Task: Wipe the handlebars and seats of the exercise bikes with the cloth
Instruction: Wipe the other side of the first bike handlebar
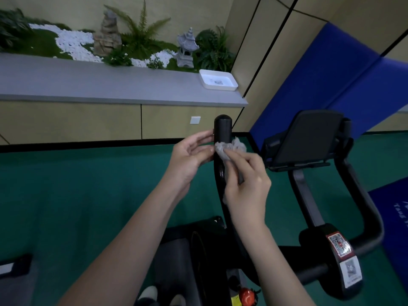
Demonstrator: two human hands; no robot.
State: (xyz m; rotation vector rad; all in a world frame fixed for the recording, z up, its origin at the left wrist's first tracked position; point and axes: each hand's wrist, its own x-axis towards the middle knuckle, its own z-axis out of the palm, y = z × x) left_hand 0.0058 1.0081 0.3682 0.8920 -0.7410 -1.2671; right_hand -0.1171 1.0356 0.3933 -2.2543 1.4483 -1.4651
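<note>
With the right hand [246, 186] pinching the grey cloth [230, 148] against the left handlebar [222, 129] just below its far tip, and the left hand [189, 156] loosely spread beside it, wrapping the cloth round and drawing it nearward should wipe best.

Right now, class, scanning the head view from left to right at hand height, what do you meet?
Left hand → handlebar → right hand → screen. The cloth, gripped by the right hand, overlaps the handlebar, so it is left out.
</note>
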